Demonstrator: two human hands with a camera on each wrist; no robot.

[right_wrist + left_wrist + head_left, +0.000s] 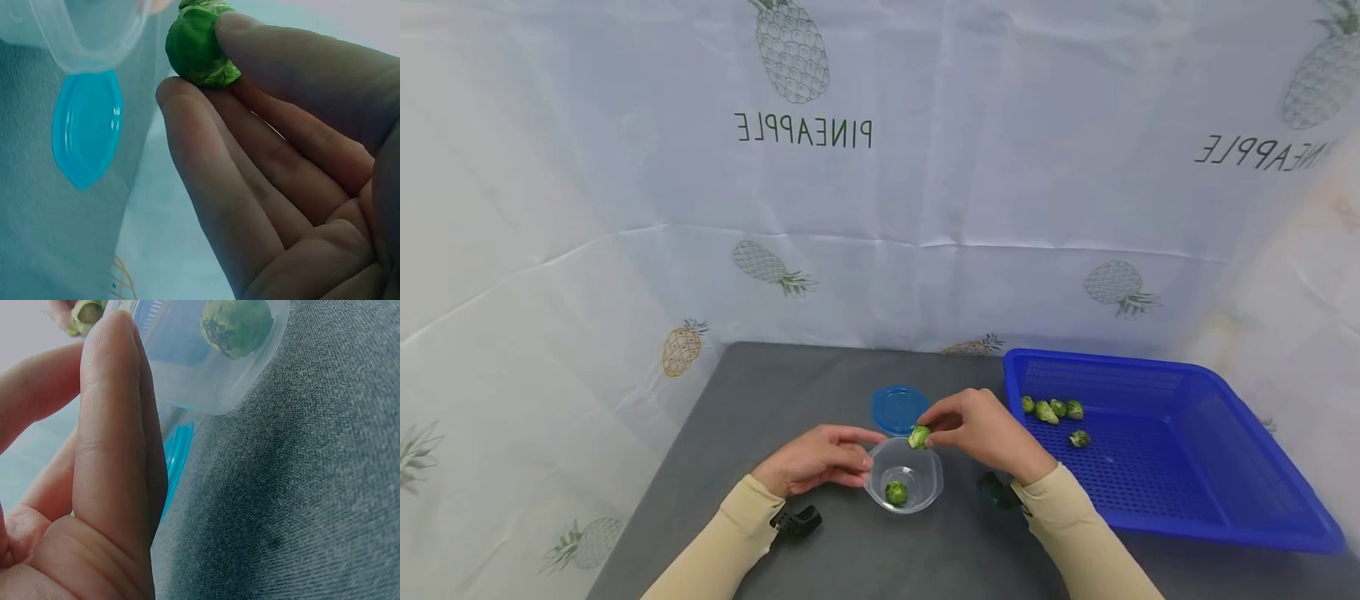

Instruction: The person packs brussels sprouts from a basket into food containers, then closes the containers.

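My left hand (820, 458) holds the left rim of a small clear plastic container (927, 469), which stands on the table. One green Brussels sprout (896, 493) lies inside it, also visible through its wall in the left wrist view. Above the container's far right rim, my right hand (981, 429) pinches another Brussels sprout (918, 437) between thumb and fingertips. The right wrist view shows this held sprout (199, 47) close up, thumb on one side. Just behind the container lies a blue lid (898, 407), flat on the table.
A large blue plastic basket (1180, 517) stands on the right with several Brussels sprouts (1047, 412) toward its left side. The grey tabletop (790, 383) ends at a white curtain (925, 183) printed with pineapples, behind and at the sides.
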